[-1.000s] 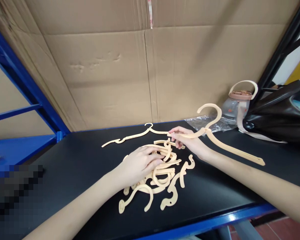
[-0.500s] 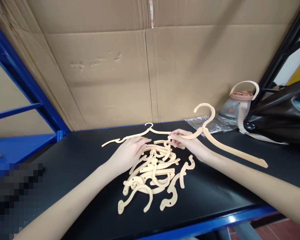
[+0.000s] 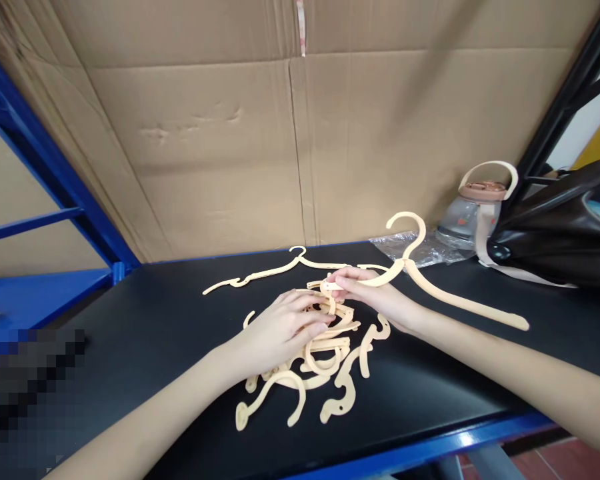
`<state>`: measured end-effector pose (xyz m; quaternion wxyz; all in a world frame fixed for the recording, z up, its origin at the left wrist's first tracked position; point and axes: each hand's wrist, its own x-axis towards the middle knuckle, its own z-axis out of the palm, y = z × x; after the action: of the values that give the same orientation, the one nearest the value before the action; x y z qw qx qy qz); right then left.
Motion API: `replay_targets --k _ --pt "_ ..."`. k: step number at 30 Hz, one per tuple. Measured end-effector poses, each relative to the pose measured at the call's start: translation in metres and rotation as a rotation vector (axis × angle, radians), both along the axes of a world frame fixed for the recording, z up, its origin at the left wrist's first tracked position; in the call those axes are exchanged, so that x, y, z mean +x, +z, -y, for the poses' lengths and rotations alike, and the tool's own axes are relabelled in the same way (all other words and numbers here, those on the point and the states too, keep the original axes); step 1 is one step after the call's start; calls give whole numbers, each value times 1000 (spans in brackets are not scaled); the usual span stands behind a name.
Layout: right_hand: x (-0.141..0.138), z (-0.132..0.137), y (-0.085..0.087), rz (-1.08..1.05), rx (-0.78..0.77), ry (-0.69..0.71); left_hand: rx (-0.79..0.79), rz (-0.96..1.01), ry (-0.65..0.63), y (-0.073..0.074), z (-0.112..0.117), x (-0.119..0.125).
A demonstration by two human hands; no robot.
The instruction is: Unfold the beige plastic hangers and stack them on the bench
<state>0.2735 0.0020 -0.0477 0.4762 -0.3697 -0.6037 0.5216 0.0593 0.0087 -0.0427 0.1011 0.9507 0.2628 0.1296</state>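
Note:
My right hand [image 3: 373, 293] pinches one arm of a cream hanger [image 3: 463, 301], whose hook points up and whose other arm slopes down to the right. My left hand [image 3: 275, 333] lies over a pile of loose hanger parts [image 3: 325, 383], fingers stretched out and slightly apart, covering the pile's left and upper portion. Whether its fingertips grip a part I cannot make out. A loose hook [image 3: 285, 377] lies at the front of the pile. Farther back, another hanger [image 3: 275, 270] lies spread on the table, its right arm partly behind my right hand.
The black table [image 3: 180, 327] has a blue front edge [image 3: 410, 455]. Cardboard [image 3: 205, 153] stands behind it. At the back right are clear plastic wrap [image 3: 403, 243], a bottle with a strap [image 3: 467, 213] and a black bag [image 3: 555, 227]. A blue frame [image 3: 87, 207] rises left.
My left hand has moved right and toward me, over the middle of the pile. My right hand has shifted slightly left with the hanger, whose gripped end now shows near the pile's top.

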Motion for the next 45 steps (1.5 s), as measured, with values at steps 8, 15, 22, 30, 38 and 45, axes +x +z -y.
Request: replay_targets --k 8,15,22,30,38,45 --pt "3 -5 -4 -26 3 -119 -21 -9 -11 4 6 2" --pt "11 -10 0 -38 119 -142 6 -29 -49 10 13 5" --pt "19 -20 -4 -140 85 -108 25 -23 -38 13 16 7" --pt "17 -15 3 -179 92 -98 6 -40 -18 14 17 7" --pt "11 -3 9 -162 26 -72 16 12 10 7 16 6" --pt "9 8 14 -129 5 3 158 81 118 16 12 2"
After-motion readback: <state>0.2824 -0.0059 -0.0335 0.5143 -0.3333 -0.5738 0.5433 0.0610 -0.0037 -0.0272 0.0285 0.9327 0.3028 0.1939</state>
